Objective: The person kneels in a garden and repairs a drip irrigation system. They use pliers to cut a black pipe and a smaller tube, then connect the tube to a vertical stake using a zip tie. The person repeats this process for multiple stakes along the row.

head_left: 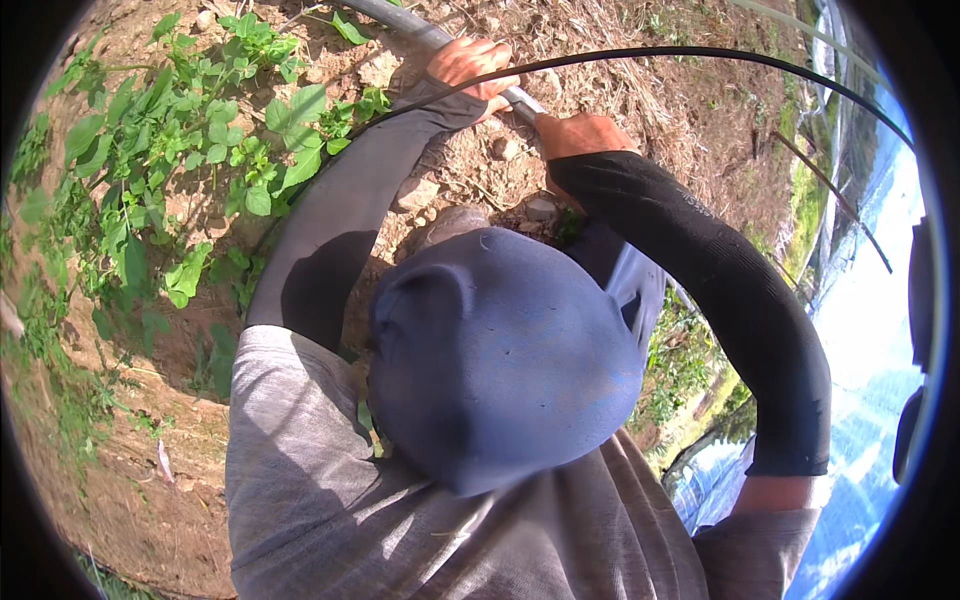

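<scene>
My left hand (466,66) is closed round a grey pipe (398,18) at the top of the view, in front of me. My right hand (585,135) grips the same pipe a little lower and further right, its thumb side toward my left hand. Both forearms wear dark sleeves. A thin black cable (682,50) arches across the top and crosses by my left wrist. Beneath my hands lie dry soil and small stones (505,148). My bent knee (500,350) in blue cloth sits between my arms.
Green leafy plants (120,140) grow on the soil at left. Dry straw (690,110) covers the ground at upper right. A thin rod (830,190) slants there, beside pale sheeting (850,330) along the right rim.
</scene>
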{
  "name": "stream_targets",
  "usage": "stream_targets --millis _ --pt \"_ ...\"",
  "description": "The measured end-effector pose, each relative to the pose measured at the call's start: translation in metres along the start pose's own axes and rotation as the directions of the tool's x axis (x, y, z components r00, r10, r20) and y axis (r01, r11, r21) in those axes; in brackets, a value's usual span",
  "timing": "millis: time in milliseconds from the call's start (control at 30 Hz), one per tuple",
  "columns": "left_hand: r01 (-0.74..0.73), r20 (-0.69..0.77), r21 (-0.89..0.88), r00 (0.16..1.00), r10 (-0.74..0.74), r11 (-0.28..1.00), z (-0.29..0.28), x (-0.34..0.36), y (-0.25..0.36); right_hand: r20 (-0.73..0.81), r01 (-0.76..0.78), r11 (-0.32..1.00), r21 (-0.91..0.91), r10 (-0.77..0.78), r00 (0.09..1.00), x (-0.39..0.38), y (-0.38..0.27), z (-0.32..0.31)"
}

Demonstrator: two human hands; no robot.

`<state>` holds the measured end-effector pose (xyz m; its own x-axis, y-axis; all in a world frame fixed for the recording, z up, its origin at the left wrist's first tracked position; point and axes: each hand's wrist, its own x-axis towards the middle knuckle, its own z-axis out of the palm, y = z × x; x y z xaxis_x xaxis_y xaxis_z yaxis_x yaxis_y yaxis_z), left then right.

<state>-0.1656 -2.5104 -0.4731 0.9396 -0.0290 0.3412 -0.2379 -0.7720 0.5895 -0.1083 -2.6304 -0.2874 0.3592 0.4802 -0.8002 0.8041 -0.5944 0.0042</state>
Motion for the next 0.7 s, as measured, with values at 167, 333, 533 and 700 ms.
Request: stream_targets --millis 167,333,533,700 --pt "-0.072 -0.072 -0.015 0.995 0.07 0.997 0.004 -0.001 -0.004 -0.105 0.107 0.801 0.589 -0.055 0.993 0.005 0.027 0.015" --pt "-0.07 -0.04 -0.013 0.997 0.07 0.997 0.007 -0.001 -0.004 -0.001 -0.065 0.597 0.8 0.109 0.994 0.001 0.031 0.019" --pt "-0.059 0.007 0.026 0.998 0.059 0.998 -0.004 0.001 0.001 -0.113 0.115 0.904 0.412 -0.075 0.991 0.015 0.013 0.036" --pt "-0.086 -0.02 0.06 0.996 0.087 0.994 -0.003 0.002 0.002 0.34 -0.261 -0.46 0.849 0.096 0.936 0.0 0.004 0.03"
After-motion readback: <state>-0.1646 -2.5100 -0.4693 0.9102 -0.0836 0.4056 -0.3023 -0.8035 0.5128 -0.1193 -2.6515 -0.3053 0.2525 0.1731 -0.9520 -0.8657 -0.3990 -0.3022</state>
